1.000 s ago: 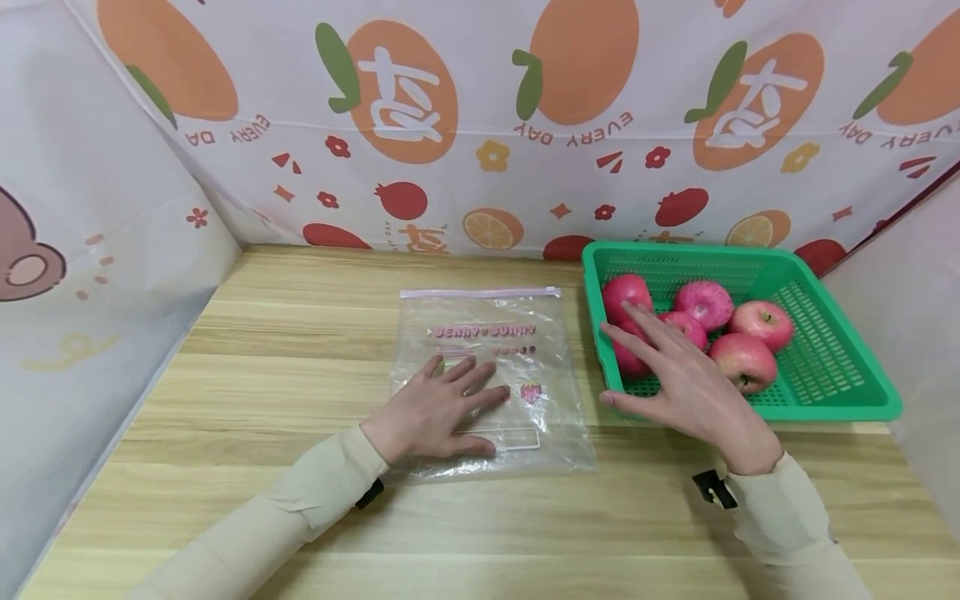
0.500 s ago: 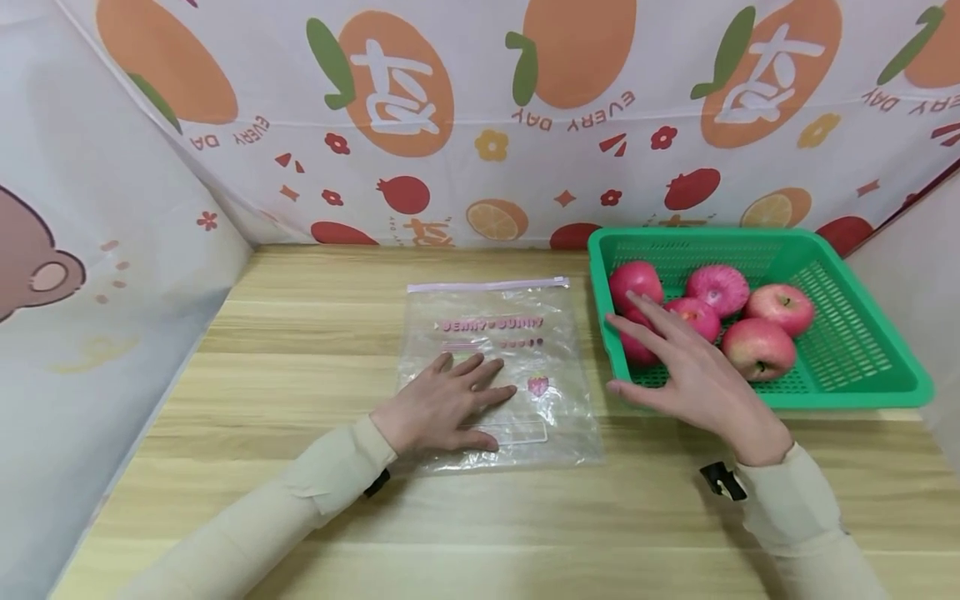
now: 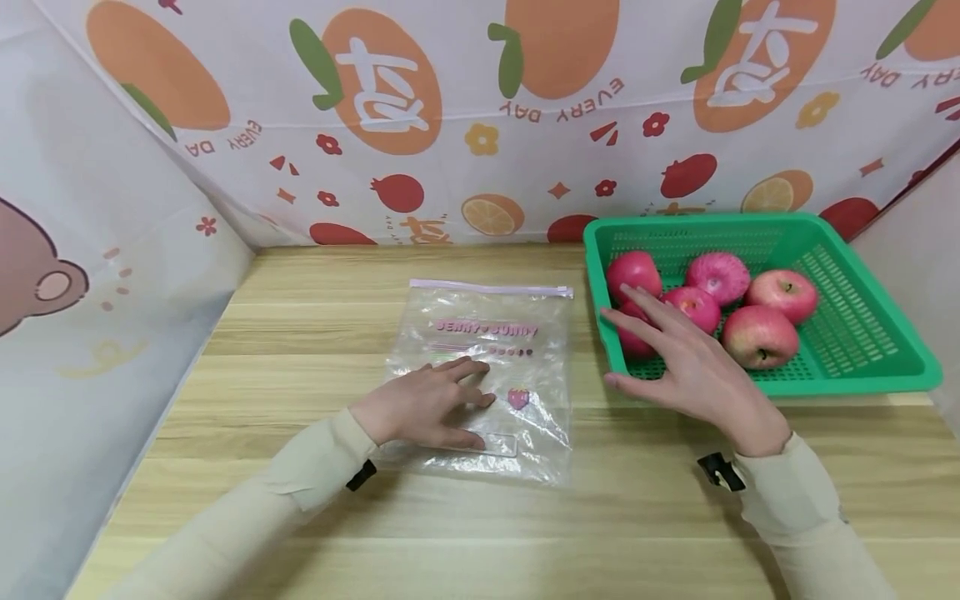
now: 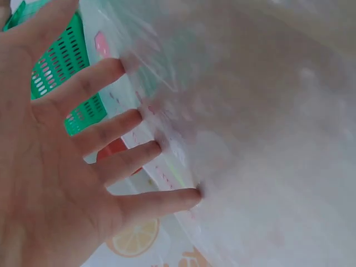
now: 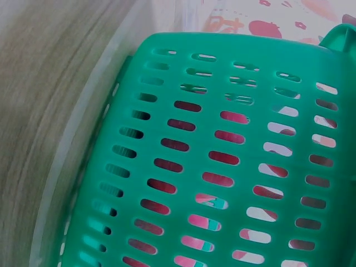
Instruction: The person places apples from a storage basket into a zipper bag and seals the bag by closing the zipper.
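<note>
A clear zip bag (image 3: 543,417) with pink lettering lies flat on the wooden table, its pale purple zip strip (image 3: 491,289) toward the back wall. On the bag's lower left part rests my left hand (image 3: 420,408), fingers spread and slightly bent. In the left wrist view its fingertips (image 4: 192,196) touch the plastic. My right hand (image 3: 697,379) hovers over the near left side of a green basket (image 3: 847,385), fingers extended and thumb apart, overlapping one red apple (image 3: 637,337). Several apples (image 3: 760,337) sit inside. Only the basket's slotted wall (image 5: 222,139) shows in the right wrist view, not the hand.
A fruit-printed cloth (image 3: 480,167) hangs behind the table (image 3: 300,333), and a pale cloth (image 3: 82,417) with a bear print covers the left side. The basket stands close to the back and right walls.
My left hand has shifted slightly left, its fingers bending more, and the bag's near end has swung left with it. The right hand keeps its place over the basket. The head view has shifted slightly.
</note>
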Tool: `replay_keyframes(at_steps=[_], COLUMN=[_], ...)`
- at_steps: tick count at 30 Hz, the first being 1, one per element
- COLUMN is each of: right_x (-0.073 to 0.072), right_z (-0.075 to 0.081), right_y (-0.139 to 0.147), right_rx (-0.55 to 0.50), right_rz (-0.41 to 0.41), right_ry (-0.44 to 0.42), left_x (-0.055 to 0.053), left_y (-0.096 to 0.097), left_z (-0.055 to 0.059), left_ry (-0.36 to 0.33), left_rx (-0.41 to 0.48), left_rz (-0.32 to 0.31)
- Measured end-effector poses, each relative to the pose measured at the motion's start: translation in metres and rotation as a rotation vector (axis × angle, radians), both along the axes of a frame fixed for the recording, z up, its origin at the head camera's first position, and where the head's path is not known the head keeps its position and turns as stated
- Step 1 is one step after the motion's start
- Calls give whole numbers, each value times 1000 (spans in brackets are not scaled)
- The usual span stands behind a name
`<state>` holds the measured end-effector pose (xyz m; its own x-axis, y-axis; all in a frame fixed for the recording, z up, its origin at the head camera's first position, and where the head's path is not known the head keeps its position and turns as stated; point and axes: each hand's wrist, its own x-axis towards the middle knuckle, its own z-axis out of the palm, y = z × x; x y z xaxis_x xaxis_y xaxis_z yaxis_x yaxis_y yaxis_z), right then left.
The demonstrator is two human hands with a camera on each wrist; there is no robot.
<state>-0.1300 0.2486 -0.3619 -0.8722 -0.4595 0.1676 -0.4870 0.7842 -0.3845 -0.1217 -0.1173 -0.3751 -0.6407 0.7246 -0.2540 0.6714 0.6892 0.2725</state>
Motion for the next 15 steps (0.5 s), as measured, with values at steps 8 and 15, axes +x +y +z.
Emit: replay_keyframes(at_steps=[8, 15], right_x=[-2, -2], right_z=[-2, -3], right_y=[2, 3], right_rx=[-11, -36], right_rz=[12, 55], right_ry=[16, 72], left_x=[-3, -5], left_y=[-2, 2], left_z=[4, 4], left_ry=[-27, -26], left_rx=[56, 66], left_rz=[-10, -19])
